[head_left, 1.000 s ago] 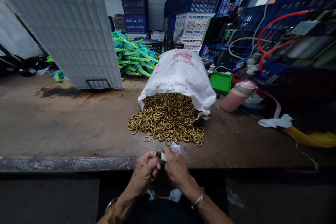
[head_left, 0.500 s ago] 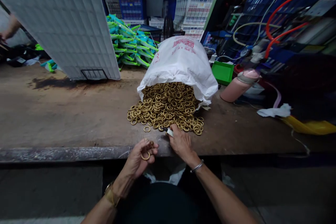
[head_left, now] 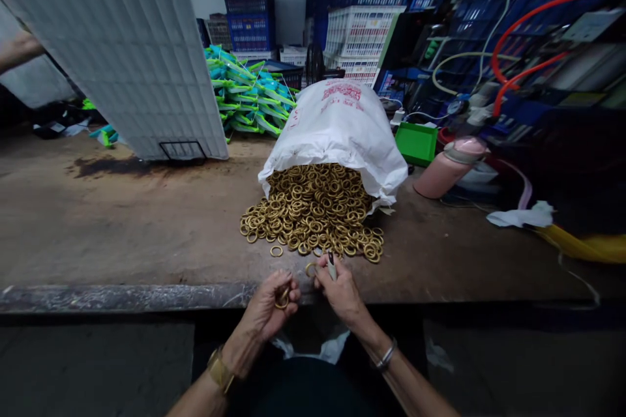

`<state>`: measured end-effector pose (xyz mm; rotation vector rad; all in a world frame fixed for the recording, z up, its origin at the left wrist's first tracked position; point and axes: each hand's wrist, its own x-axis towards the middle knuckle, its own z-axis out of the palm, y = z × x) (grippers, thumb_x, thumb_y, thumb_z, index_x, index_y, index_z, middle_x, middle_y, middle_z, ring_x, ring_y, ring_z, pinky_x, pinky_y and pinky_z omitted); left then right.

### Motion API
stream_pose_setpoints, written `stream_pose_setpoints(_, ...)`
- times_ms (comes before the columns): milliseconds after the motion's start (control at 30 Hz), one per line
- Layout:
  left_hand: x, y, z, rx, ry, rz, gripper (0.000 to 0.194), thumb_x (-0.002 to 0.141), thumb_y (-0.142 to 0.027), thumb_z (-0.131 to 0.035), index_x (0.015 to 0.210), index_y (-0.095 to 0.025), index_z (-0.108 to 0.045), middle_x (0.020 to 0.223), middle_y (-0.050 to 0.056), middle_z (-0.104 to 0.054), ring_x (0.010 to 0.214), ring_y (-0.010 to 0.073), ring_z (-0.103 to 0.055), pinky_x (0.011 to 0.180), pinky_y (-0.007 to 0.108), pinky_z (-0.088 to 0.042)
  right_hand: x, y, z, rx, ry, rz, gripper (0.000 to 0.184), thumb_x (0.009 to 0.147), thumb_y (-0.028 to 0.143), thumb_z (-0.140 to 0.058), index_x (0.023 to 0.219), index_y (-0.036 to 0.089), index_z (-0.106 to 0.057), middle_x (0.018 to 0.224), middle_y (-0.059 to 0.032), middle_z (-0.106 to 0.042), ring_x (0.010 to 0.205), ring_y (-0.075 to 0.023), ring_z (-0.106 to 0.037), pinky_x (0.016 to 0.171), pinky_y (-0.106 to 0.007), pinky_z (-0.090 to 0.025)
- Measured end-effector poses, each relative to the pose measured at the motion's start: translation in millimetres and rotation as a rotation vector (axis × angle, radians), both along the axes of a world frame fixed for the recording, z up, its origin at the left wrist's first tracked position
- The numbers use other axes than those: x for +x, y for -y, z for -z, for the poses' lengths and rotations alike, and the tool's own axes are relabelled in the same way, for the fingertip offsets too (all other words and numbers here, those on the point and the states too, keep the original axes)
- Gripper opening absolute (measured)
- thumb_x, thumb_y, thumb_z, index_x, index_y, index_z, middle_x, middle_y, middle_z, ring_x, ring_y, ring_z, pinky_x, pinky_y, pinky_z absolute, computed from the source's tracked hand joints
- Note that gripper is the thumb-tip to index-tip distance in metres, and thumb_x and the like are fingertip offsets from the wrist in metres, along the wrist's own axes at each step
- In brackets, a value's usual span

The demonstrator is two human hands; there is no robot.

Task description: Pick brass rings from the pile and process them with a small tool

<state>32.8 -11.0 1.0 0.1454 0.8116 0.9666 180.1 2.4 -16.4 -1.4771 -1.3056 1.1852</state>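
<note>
My left hand (head_left: 274, 303) is closed around brass-coloured rings (head_left: 282, 300) just over the table's front edge; how many it holds is hidden. To its right, my right hand (head_left: 342, 287) grips a slim tool (head_left: 332, 266) with a pale body and a dark end, of a kind I cannot make out. The same hand pinches one brass ring (head_left: 310, 269) at its fingertips, on the side facing my left hand. Beyond both hands, a heap of brass rings (head_left: 313, 208) spills from the mouth of a white woven sack (head_left: 337, 124) lying on its side. A single ring (head_left: 276, 251) lies apart before the heap.
A tall ribbed grey panel (head_left: 161, 65) stands on the wooden table (head_left: 122, 228) at left. Behind are green and turquoise pieces (head_left: 254, 98). On the right are a green tray (head_left: 416, 143), a pink bottle (head_left: 450, 166) and red hoses. Another person's arm (head_left: 19, 52) shows far left.
My right hand has drawn back from the heap's edge with a ring at its fingertips, and the tool now points upward. My left fingers have curled closer over their rings. The view has tilted slightly upward.
</note>
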Motion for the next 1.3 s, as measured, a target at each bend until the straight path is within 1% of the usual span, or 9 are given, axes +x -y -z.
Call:
stream_pose_setpoints(233,5,5,-4.7,0.163,-0.177,0.105,0.028,0.07,-0.039,-0.061,0.084,-0.017,-0.052,0.061,-0.003,-0.052,0.043,0.0049,-0.045,0.034,0.013,-0.026,-8,8,-9.8,0.056,-0.045,-0.077,0.013,0.076,0.033,-0.046,0.073,0.021,-0.042,0.054,0.0058,-0.05,0.051,-0.0101,-0.048,0.055,-0.022,-0.038)
stream_pose_setpoints(400,8,6,-3.0,0.284,-0.302,0.123,0.028,0.071,-0.042,-0.06,0.07,-0.016,-0.047,0.054,-0.008,-0.047,0.032,-0.0011,-0.021,0.033,0.013,-0.014,-9,8,-13.5,0.044,-0.022,-0.162,0.014,0.078,0.033,-0.045,0.074,0.02,-0.044,0.056,0.005,-0.051,0.054,-0.0103,-0.048,0.056,-0.022,-0.037)
stream_pose_setpoints(567,7,7,-3.4,0.409,-0.59,0.119,0.031,0.071,-0.04,-0.061,0.06,-0.014,-0.049,0.048,-0.007,-0.044,0.037,0.0007,-0.03,0.037,0.015,-0.022,-11,6,-11.3,0.074,0.091,-0.17,0.022,0.08,0.035,-0.041,0.065,0.02,-0.042,0.057,0.0056,-0.043,0.056,-0.0094,-0.041,0.055,-0.021,-0.033)
stream_pose_setpoints(667,7,8,-3.1,0.39,-0.522,0.143,0.032,0.071,-0.042,-0.059,0.059,-0.015,-0.047,0.046,-0.008,-0.04,0.034,0.0006,-0.027,0.035,0.016,-0.019,-13,3,-7.4,0.059,0.129,-0.175,0.023,0.08,0.034,-0.04,0.062,0.02,-0.04,0.057,0.0059,-0.039,0.056,-0.0093,-0.038,0.054,-0.021,-0.031)
stream_pose_setpoints(833,7,9,-3.6,0.289,-0.314,0.147,0.032,0.068,-0.044,-0.061,0.065,-0.017,-0.044,0.045,-0.011,-0.038,0.03,-0.0006,-0.018,0.032,0.015,-0.011,-12,2,-5.0,0.045,0.176,-0.137,0.019,0.079,0.029,-0.037,0.064,0.019,-0.043,0.058,0.0043,-0.044,0.056,-0.0101,-0.041,0.055,-0.021,-0.032)
stream_pose_setpoints(900,7,9,-4.3,0.281,-0.334,0.119,0.033,0.066,-0.044,-0.062,0.067,-0.018,-0.042,0.043,-0.011,-0.037,0.03,0.0,-0.019,0.032,0.015,-0.012,-9,3,-5.9,0.09,0.277,-0.129,0.018,0.079,0.026,-0.036,0.065,0.019,-0.044,0.057,0.0038,-0.045,0.055,-0.0103,-0.041,0.055,-0.021,-0.031)
stream_pose_setpoints(1033,7,9,-3.8,0.322,-0.456,0.087,0.032,0.069,-0.045,-0.06,0.067,-0.018,-0.042,0.044,-0.011,-0.036,0.033,0.0014,-0.024,0.034,0.015,-0.018,-7,10,-6.6,0.173,0.479,-0.28,0.013,0.077,0.016,-0.037,0.068,0.02,-0.046,0.055,0.0036,-0.044,0.052,-0.0102,-0.041,0.052,-0.021,-0.026)
stream_pose_setpoints(1167,5,9,-2.1,0.442,-0.572,0.091,0.029,0.072,-0.041,-0.058,0.065,-0.016,-0.044,0.049,-0.009,-0.038,0.039,0.0024,-0.028,0.039,0.016,-0.023,-9,13,-5.6,0.186,0.594,-0.355,0.015,0.072,0.009,-0.038,0.074,0.02,-0.048,0.058,0.0028,-0.049,0.053,-0.0105,-0.044,0.053,-0.021,-0.024)
stream_pose_setpoints(1300,2,9,1.5,0.484,-0.603,0.091,0.03,0.072,-0.041,-0.058,0.063,-0.016,-0.044,0.049,-0.008,-0.038,0.04,0.0026,-0.027,0.04,0.016,-0.022,-8,12,-5.6,0.187,0.642,-0.424,0.021,0.069,0.005,-0.038,0.08,0.02,-0.048,0.063,0.0014,-0.054,0.057,-0.0113,-0.048,0.054,-0.022,-0.024)
